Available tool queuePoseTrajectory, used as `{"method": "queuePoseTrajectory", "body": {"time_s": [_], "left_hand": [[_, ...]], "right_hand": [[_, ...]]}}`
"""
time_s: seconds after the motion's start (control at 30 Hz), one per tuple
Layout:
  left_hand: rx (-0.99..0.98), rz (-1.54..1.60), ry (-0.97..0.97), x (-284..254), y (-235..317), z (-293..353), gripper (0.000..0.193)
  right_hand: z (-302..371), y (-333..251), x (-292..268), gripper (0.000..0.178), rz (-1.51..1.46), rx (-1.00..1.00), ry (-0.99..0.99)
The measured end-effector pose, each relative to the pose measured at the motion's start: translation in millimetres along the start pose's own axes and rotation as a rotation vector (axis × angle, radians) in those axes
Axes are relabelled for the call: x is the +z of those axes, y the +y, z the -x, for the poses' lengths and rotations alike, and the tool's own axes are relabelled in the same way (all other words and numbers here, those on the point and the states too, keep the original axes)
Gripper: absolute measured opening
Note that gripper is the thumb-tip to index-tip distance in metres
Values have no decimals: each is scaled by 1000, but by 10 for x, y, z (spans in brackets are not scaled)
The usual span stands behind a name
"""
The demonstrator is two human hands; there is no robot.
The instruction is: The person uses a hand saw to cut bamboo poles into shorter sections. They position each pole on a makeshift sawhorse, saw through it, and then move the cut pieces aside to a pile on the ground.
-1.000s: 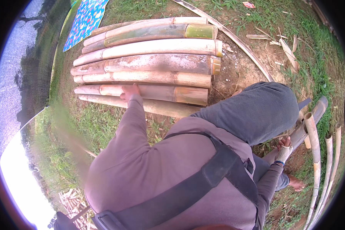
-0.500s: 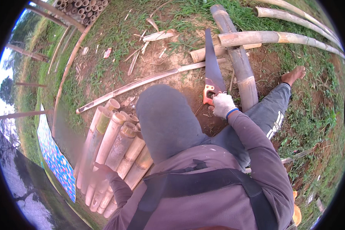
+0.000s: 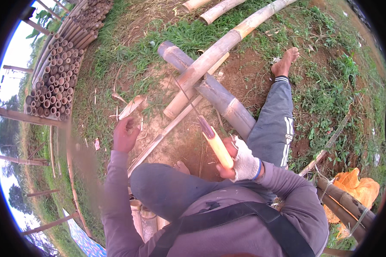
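Gripping knife (image 3: 210, 137), right hand (image 3: 240, 160); left hand (image 3: 125, 135) free.

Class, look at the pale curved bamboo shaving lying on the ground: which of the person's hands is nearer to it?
Left. The bare left hand hovers just below the pale curved bamboo shaving. The gloved right hand, gripping a yellow-handled knife, is farther off, to its lower right.

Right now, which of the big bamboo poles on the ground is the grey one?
The thick grey bamboo pole lying under the long tan pole that crosses it. The other poles are tan or yellowish; only this one is grey.
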State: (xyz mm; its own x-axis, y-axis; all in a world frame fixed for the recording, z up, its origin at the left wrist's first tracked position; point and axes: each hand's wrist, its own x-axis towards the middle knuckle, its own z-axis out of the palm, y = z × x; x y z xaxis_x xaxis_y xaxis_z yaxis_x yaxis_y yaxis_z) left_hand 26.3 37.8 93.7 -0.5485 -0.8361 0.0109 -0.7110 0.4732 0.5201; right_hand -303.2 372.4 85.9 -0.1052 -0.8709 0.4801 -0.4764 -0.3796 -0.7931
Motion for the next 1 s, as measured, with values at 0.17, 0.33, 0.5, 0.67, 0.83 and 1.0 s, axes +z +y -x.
{"method": "queuePoseTrajectory", "body": {"time_s": [0.17, 0.33, 0.5, 0.67, 0.83, 1.0], "left_hand": [[304, -346, -134, 858, 853, -1351, 91], [87, -417, -454, 1478, 1797, -2037, 115], [80, -400, -446, 1796, 1595, -2190, 105], [88, -179, -561, 1212, 1517, -1804, 97], [38, 16, -739, 406, 576, -826, 113], [-216, -141, -625, -867, -863, 597, 109]], "right_hand": [[230, -192, -861, 34, 451, 132, 426], [923, 583, -1640, 24, 911, 469, 641], [1938, 1230, -1578, 35, 1236, 1175, 330], [1852, 1191, -1620, 50, 1008, 1347, 244], [988, 1191, -1980, 43, 949, 895, 566], [-610, 1685, -1381, 67, -52, 811, 626]]}}
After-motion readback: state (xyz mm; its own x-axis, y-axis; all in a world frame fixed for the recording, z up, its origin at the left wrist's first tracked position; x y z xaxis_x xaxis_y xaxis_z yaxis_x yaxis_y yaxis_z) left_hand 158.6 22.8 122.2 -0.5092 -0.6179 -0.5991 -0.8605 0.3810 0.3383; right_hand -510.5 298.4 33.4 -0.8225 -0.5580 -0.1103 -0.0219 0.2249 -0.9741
